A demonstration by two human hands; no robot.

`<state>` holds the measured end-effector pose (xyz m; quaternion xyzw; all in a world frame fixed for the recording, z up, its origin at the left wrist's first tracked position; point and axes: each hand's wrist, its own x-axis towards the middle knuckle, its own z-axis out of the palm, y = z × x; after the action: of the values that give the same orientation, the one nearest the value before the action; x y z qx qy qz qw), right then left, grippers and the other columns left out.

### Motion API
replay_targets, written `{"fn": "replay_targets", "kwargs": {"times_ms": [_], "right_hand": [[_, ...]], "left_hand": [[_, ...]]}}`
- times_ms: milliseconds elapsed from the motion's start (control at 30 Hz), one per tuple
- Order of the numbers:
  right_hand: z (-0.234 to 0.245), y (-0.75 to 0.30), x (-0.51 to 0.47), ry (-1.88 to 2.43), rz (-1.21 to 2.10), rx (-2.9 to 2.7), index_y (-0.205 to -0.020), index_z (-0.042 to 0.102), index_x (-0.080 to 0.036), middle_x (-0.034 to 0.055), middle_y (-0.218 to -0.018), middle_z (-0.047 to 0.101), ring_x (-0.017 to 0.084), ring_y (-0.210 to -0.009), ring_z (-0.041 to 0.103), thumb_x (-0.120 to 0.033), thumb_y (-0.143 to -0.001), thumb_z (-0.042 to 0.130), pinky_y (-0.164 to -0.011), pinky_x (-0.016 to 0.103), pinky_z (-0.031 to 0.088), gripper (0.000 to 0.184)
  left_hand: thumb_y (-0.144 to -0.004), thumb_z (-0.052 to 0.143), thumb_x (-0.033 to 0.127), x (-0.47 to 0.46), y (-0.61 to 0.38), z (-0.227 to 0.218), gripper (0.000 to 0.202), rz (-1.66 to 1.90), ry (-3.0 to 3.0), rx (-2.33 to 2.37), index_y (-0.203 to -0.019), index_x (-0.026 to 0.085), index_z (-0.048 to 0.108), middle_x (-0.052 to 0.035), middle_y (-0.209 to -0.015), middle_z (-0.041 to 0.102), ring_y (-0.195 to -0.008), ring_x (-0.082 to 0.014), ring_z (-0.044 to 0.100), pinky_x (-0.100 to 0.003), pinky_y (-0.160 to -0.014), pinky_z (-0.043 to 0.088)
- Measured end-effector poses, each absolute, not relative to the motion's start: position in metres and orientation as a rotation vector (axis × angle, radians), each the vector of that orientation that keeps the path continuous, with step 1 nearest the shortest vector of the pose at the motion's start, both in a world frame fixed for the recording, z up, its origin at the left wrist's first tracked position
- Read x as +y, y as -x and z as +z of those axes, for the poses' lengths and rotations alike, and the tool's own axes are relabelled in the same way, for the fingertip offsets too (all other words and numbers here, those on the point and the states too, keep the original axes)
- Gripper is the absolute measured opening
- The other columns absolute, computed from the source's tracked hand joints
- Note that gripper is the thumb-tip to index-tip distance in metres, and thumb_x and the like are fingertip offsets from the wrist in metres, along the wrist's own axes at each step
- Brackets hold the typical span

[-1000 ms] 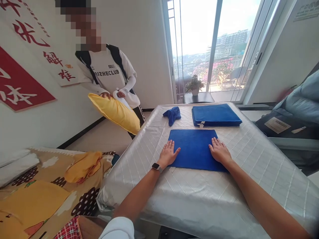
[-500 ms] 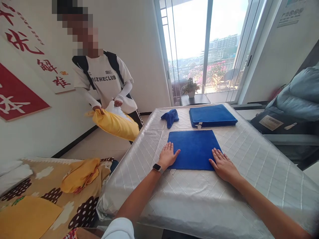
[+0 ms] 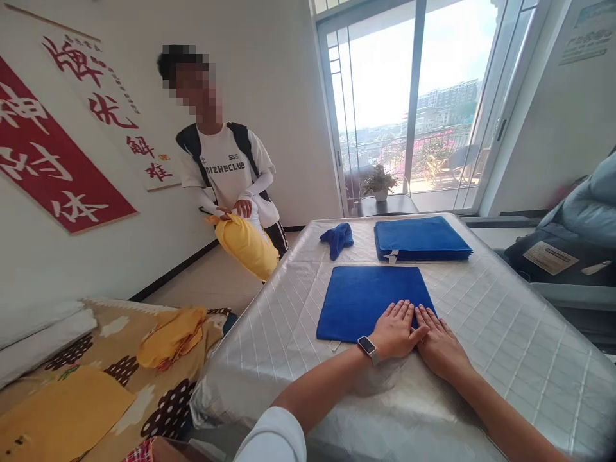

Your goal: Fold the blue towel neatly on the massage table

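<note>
A folded blue cloth (image 3: 363,301) lies flat on the table, which has a silvery quilted cover (image 3: 289,308). My left hand (image 3: 397,330), with a watch on its wrist, rests palm down on the cloth's lower right part, fingers stretched out. Right beside it, my right hand (image 3: 440,340) lies flat along the cloth's right edge, thumb side touching the left hand. Farther back stands a neat stack of folded blue cloths (image 3: 423,236) with a white tag at its front. To its left is a crumpled blue cloth (image 3: 338,240).
Across the table at the left, a person (image 3: 235,167) holds a yellow cloth bundle (image 3: 248,247). A patterned bed (image 3: 115,327) with yellow cloths is at lower left. A chair with a grey-blue padded item (image 3: 584,199) stands right. A potted plant (image 3: 380,183) is near the window.
My left hand has slid from the cloth's left side across to the right, next to my right hand. My right hand stays at the right edge. The view has shifted slightly.
</note>
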<state>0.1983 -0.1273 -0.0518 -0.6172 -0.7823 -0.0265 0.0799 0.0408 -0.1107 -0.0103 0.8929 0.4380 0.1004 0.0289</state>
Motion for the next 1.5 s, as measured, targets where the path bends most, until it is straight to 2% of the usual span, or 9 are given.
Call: {"fn": "replay_targets", "kwargs": {"times_ms": [200,367,567,767,933,1133,1333,1500], "right_hand": [[-0.047,-0.194,-0.125,1.884,-0.013,-2.32,-0.157,0.036,-0.008,0.0103,-0.164,0.027,0.025,-0.153,0.023,-0.048,-0.098,0.025,-0.125,0.046,0.022,0.072],[-0.054,-0.198,-0.124,1.849,-0.049,-2.298,-0.156,0.038,-0.008,0.0111,-0.163,0.03,0.025,-0.152,0.025,-0.049,-0.096,0.022,-0.124,0.047,0.024,0.075],[-0.058,-0.2,-0.121,1.794,-0.062,-2.305,-0.154,0.043,-0.009,0.0121,-0.162,0.033,0.027,-0.152,0.026,-0.047,-0.093,0.024,-0.123,0.05,0.026,0.074],[-0.035,-0.198,-0.127,1.938,-0.03,-2.384,-0.158,0.034,-0.006,0.0097,-0.165,0.026,0.025,-0.153,0.023,-0.046,-0.097,0.02,-0.124,0.048,0.022,0.074],[-0.011,-0.191,-0.108,1.941,-0.123,-2.391,-0.156,0.038,-0.008,0.0098,-0.163,0.03,0.025,-0.153,0.022,-0.04,-0.099,0.02,-0.123,0.048,0.021,0.068],[-0.022,-0.179,-0.073,2.035,-0.055,-2.251,-0.158,0.032,-0.005,0.0137,-0.164,0.027,0.027,-0.153,0.023,-0.039,-0.102,0.023,-0.124,0.047,0.021,0.067],[-0.034,-0.179,-0.073,2.022,0.009,-2.225,-0.159,0.03,-0.006,0.0133,-0.165,0.026,0.027,-0.153,0.02,-0.04,-0.103,0.025,-0.125,0.046,0.017,0.066],[-0.028,-0.18,-0.077,2.044,-0.025,-2.254,-0.159,0.029,-0.005,0.0132,-0.165,0.025,0.026,-0.153,0.022,-0.039,-0.103,0.024,-0.124,0.046,0.018,0.065]], "left_hand": [[-0.102,0.009,0.063,-0.125,0.035,-0.005,0.08,0.209,-2.674,1.48,-0.159,0.01,0.025,-0.0111,-0.166,0.024,-0.155,-0.0202,0.015,-0.04,-0.127,0.017],[-0.102,0.012,0.064,-0.143,0.103,-0.007,0.076,0.163,-2.524,1.72,-0.161,0.016,0.022,-0.0078,-0.167,0.02,-0.155,-0.021,0.013,-0.042,-0.127,0.015],[-0.103,0.013,0.064,-0.164,0.136,-0.011,0.079,0.176,-2.392,1.874,-0.161,0.011,0.021,-0.0113,-0.167,0.016,-0.155,-0.0242,0.012,-0.043,-0.127,0.016],[-0.102,0.014,0.067,-0.169,0.132,-0.012,0.083,0.199,-2.341,1.902,-0.161,0.009,0.018,-0.0135,-0.167,0.015,-0.155,-0.0253,0.013,-0.045,-0.126,0.02],[-0.102,0.016,0.065,-0.169,0.13,-0.01,0.082,0.191,-2.35,1.909,-0.16,0.008,0.02,-0.0137,-0.167,0.016,-0.155,-0.0256,0.013,-0.045,-0.126,0.021],[-0.103,0.016,0.065,-0.169,0.133,-0.006,0.082,0.119,-2.362,1.914,-0.16,0.007,0.021,-0.0141,-0.167,0.016,-0.154,-0.0253,0.014,-0.045,-0.126,0.021],[-0.101,0.013,0.068,-0.156,0.101,0.021,0.087,0.084,-2.423,1.948,-0.156,0.004,0.032,-0.0184,-0.164,0.022,-0.153,-0.0294,0.02,-0.046,-0.125,0.023],[-0.104,0.016,0.063,-0.11,0.01,0.028,0.078,0.276,-2.714,1.532,-0.153,0.008,0.04,-0.0148,-0.161,0.037,-0.151,-0.0253,0.03,-0.041,-0.123,0.026]]}}
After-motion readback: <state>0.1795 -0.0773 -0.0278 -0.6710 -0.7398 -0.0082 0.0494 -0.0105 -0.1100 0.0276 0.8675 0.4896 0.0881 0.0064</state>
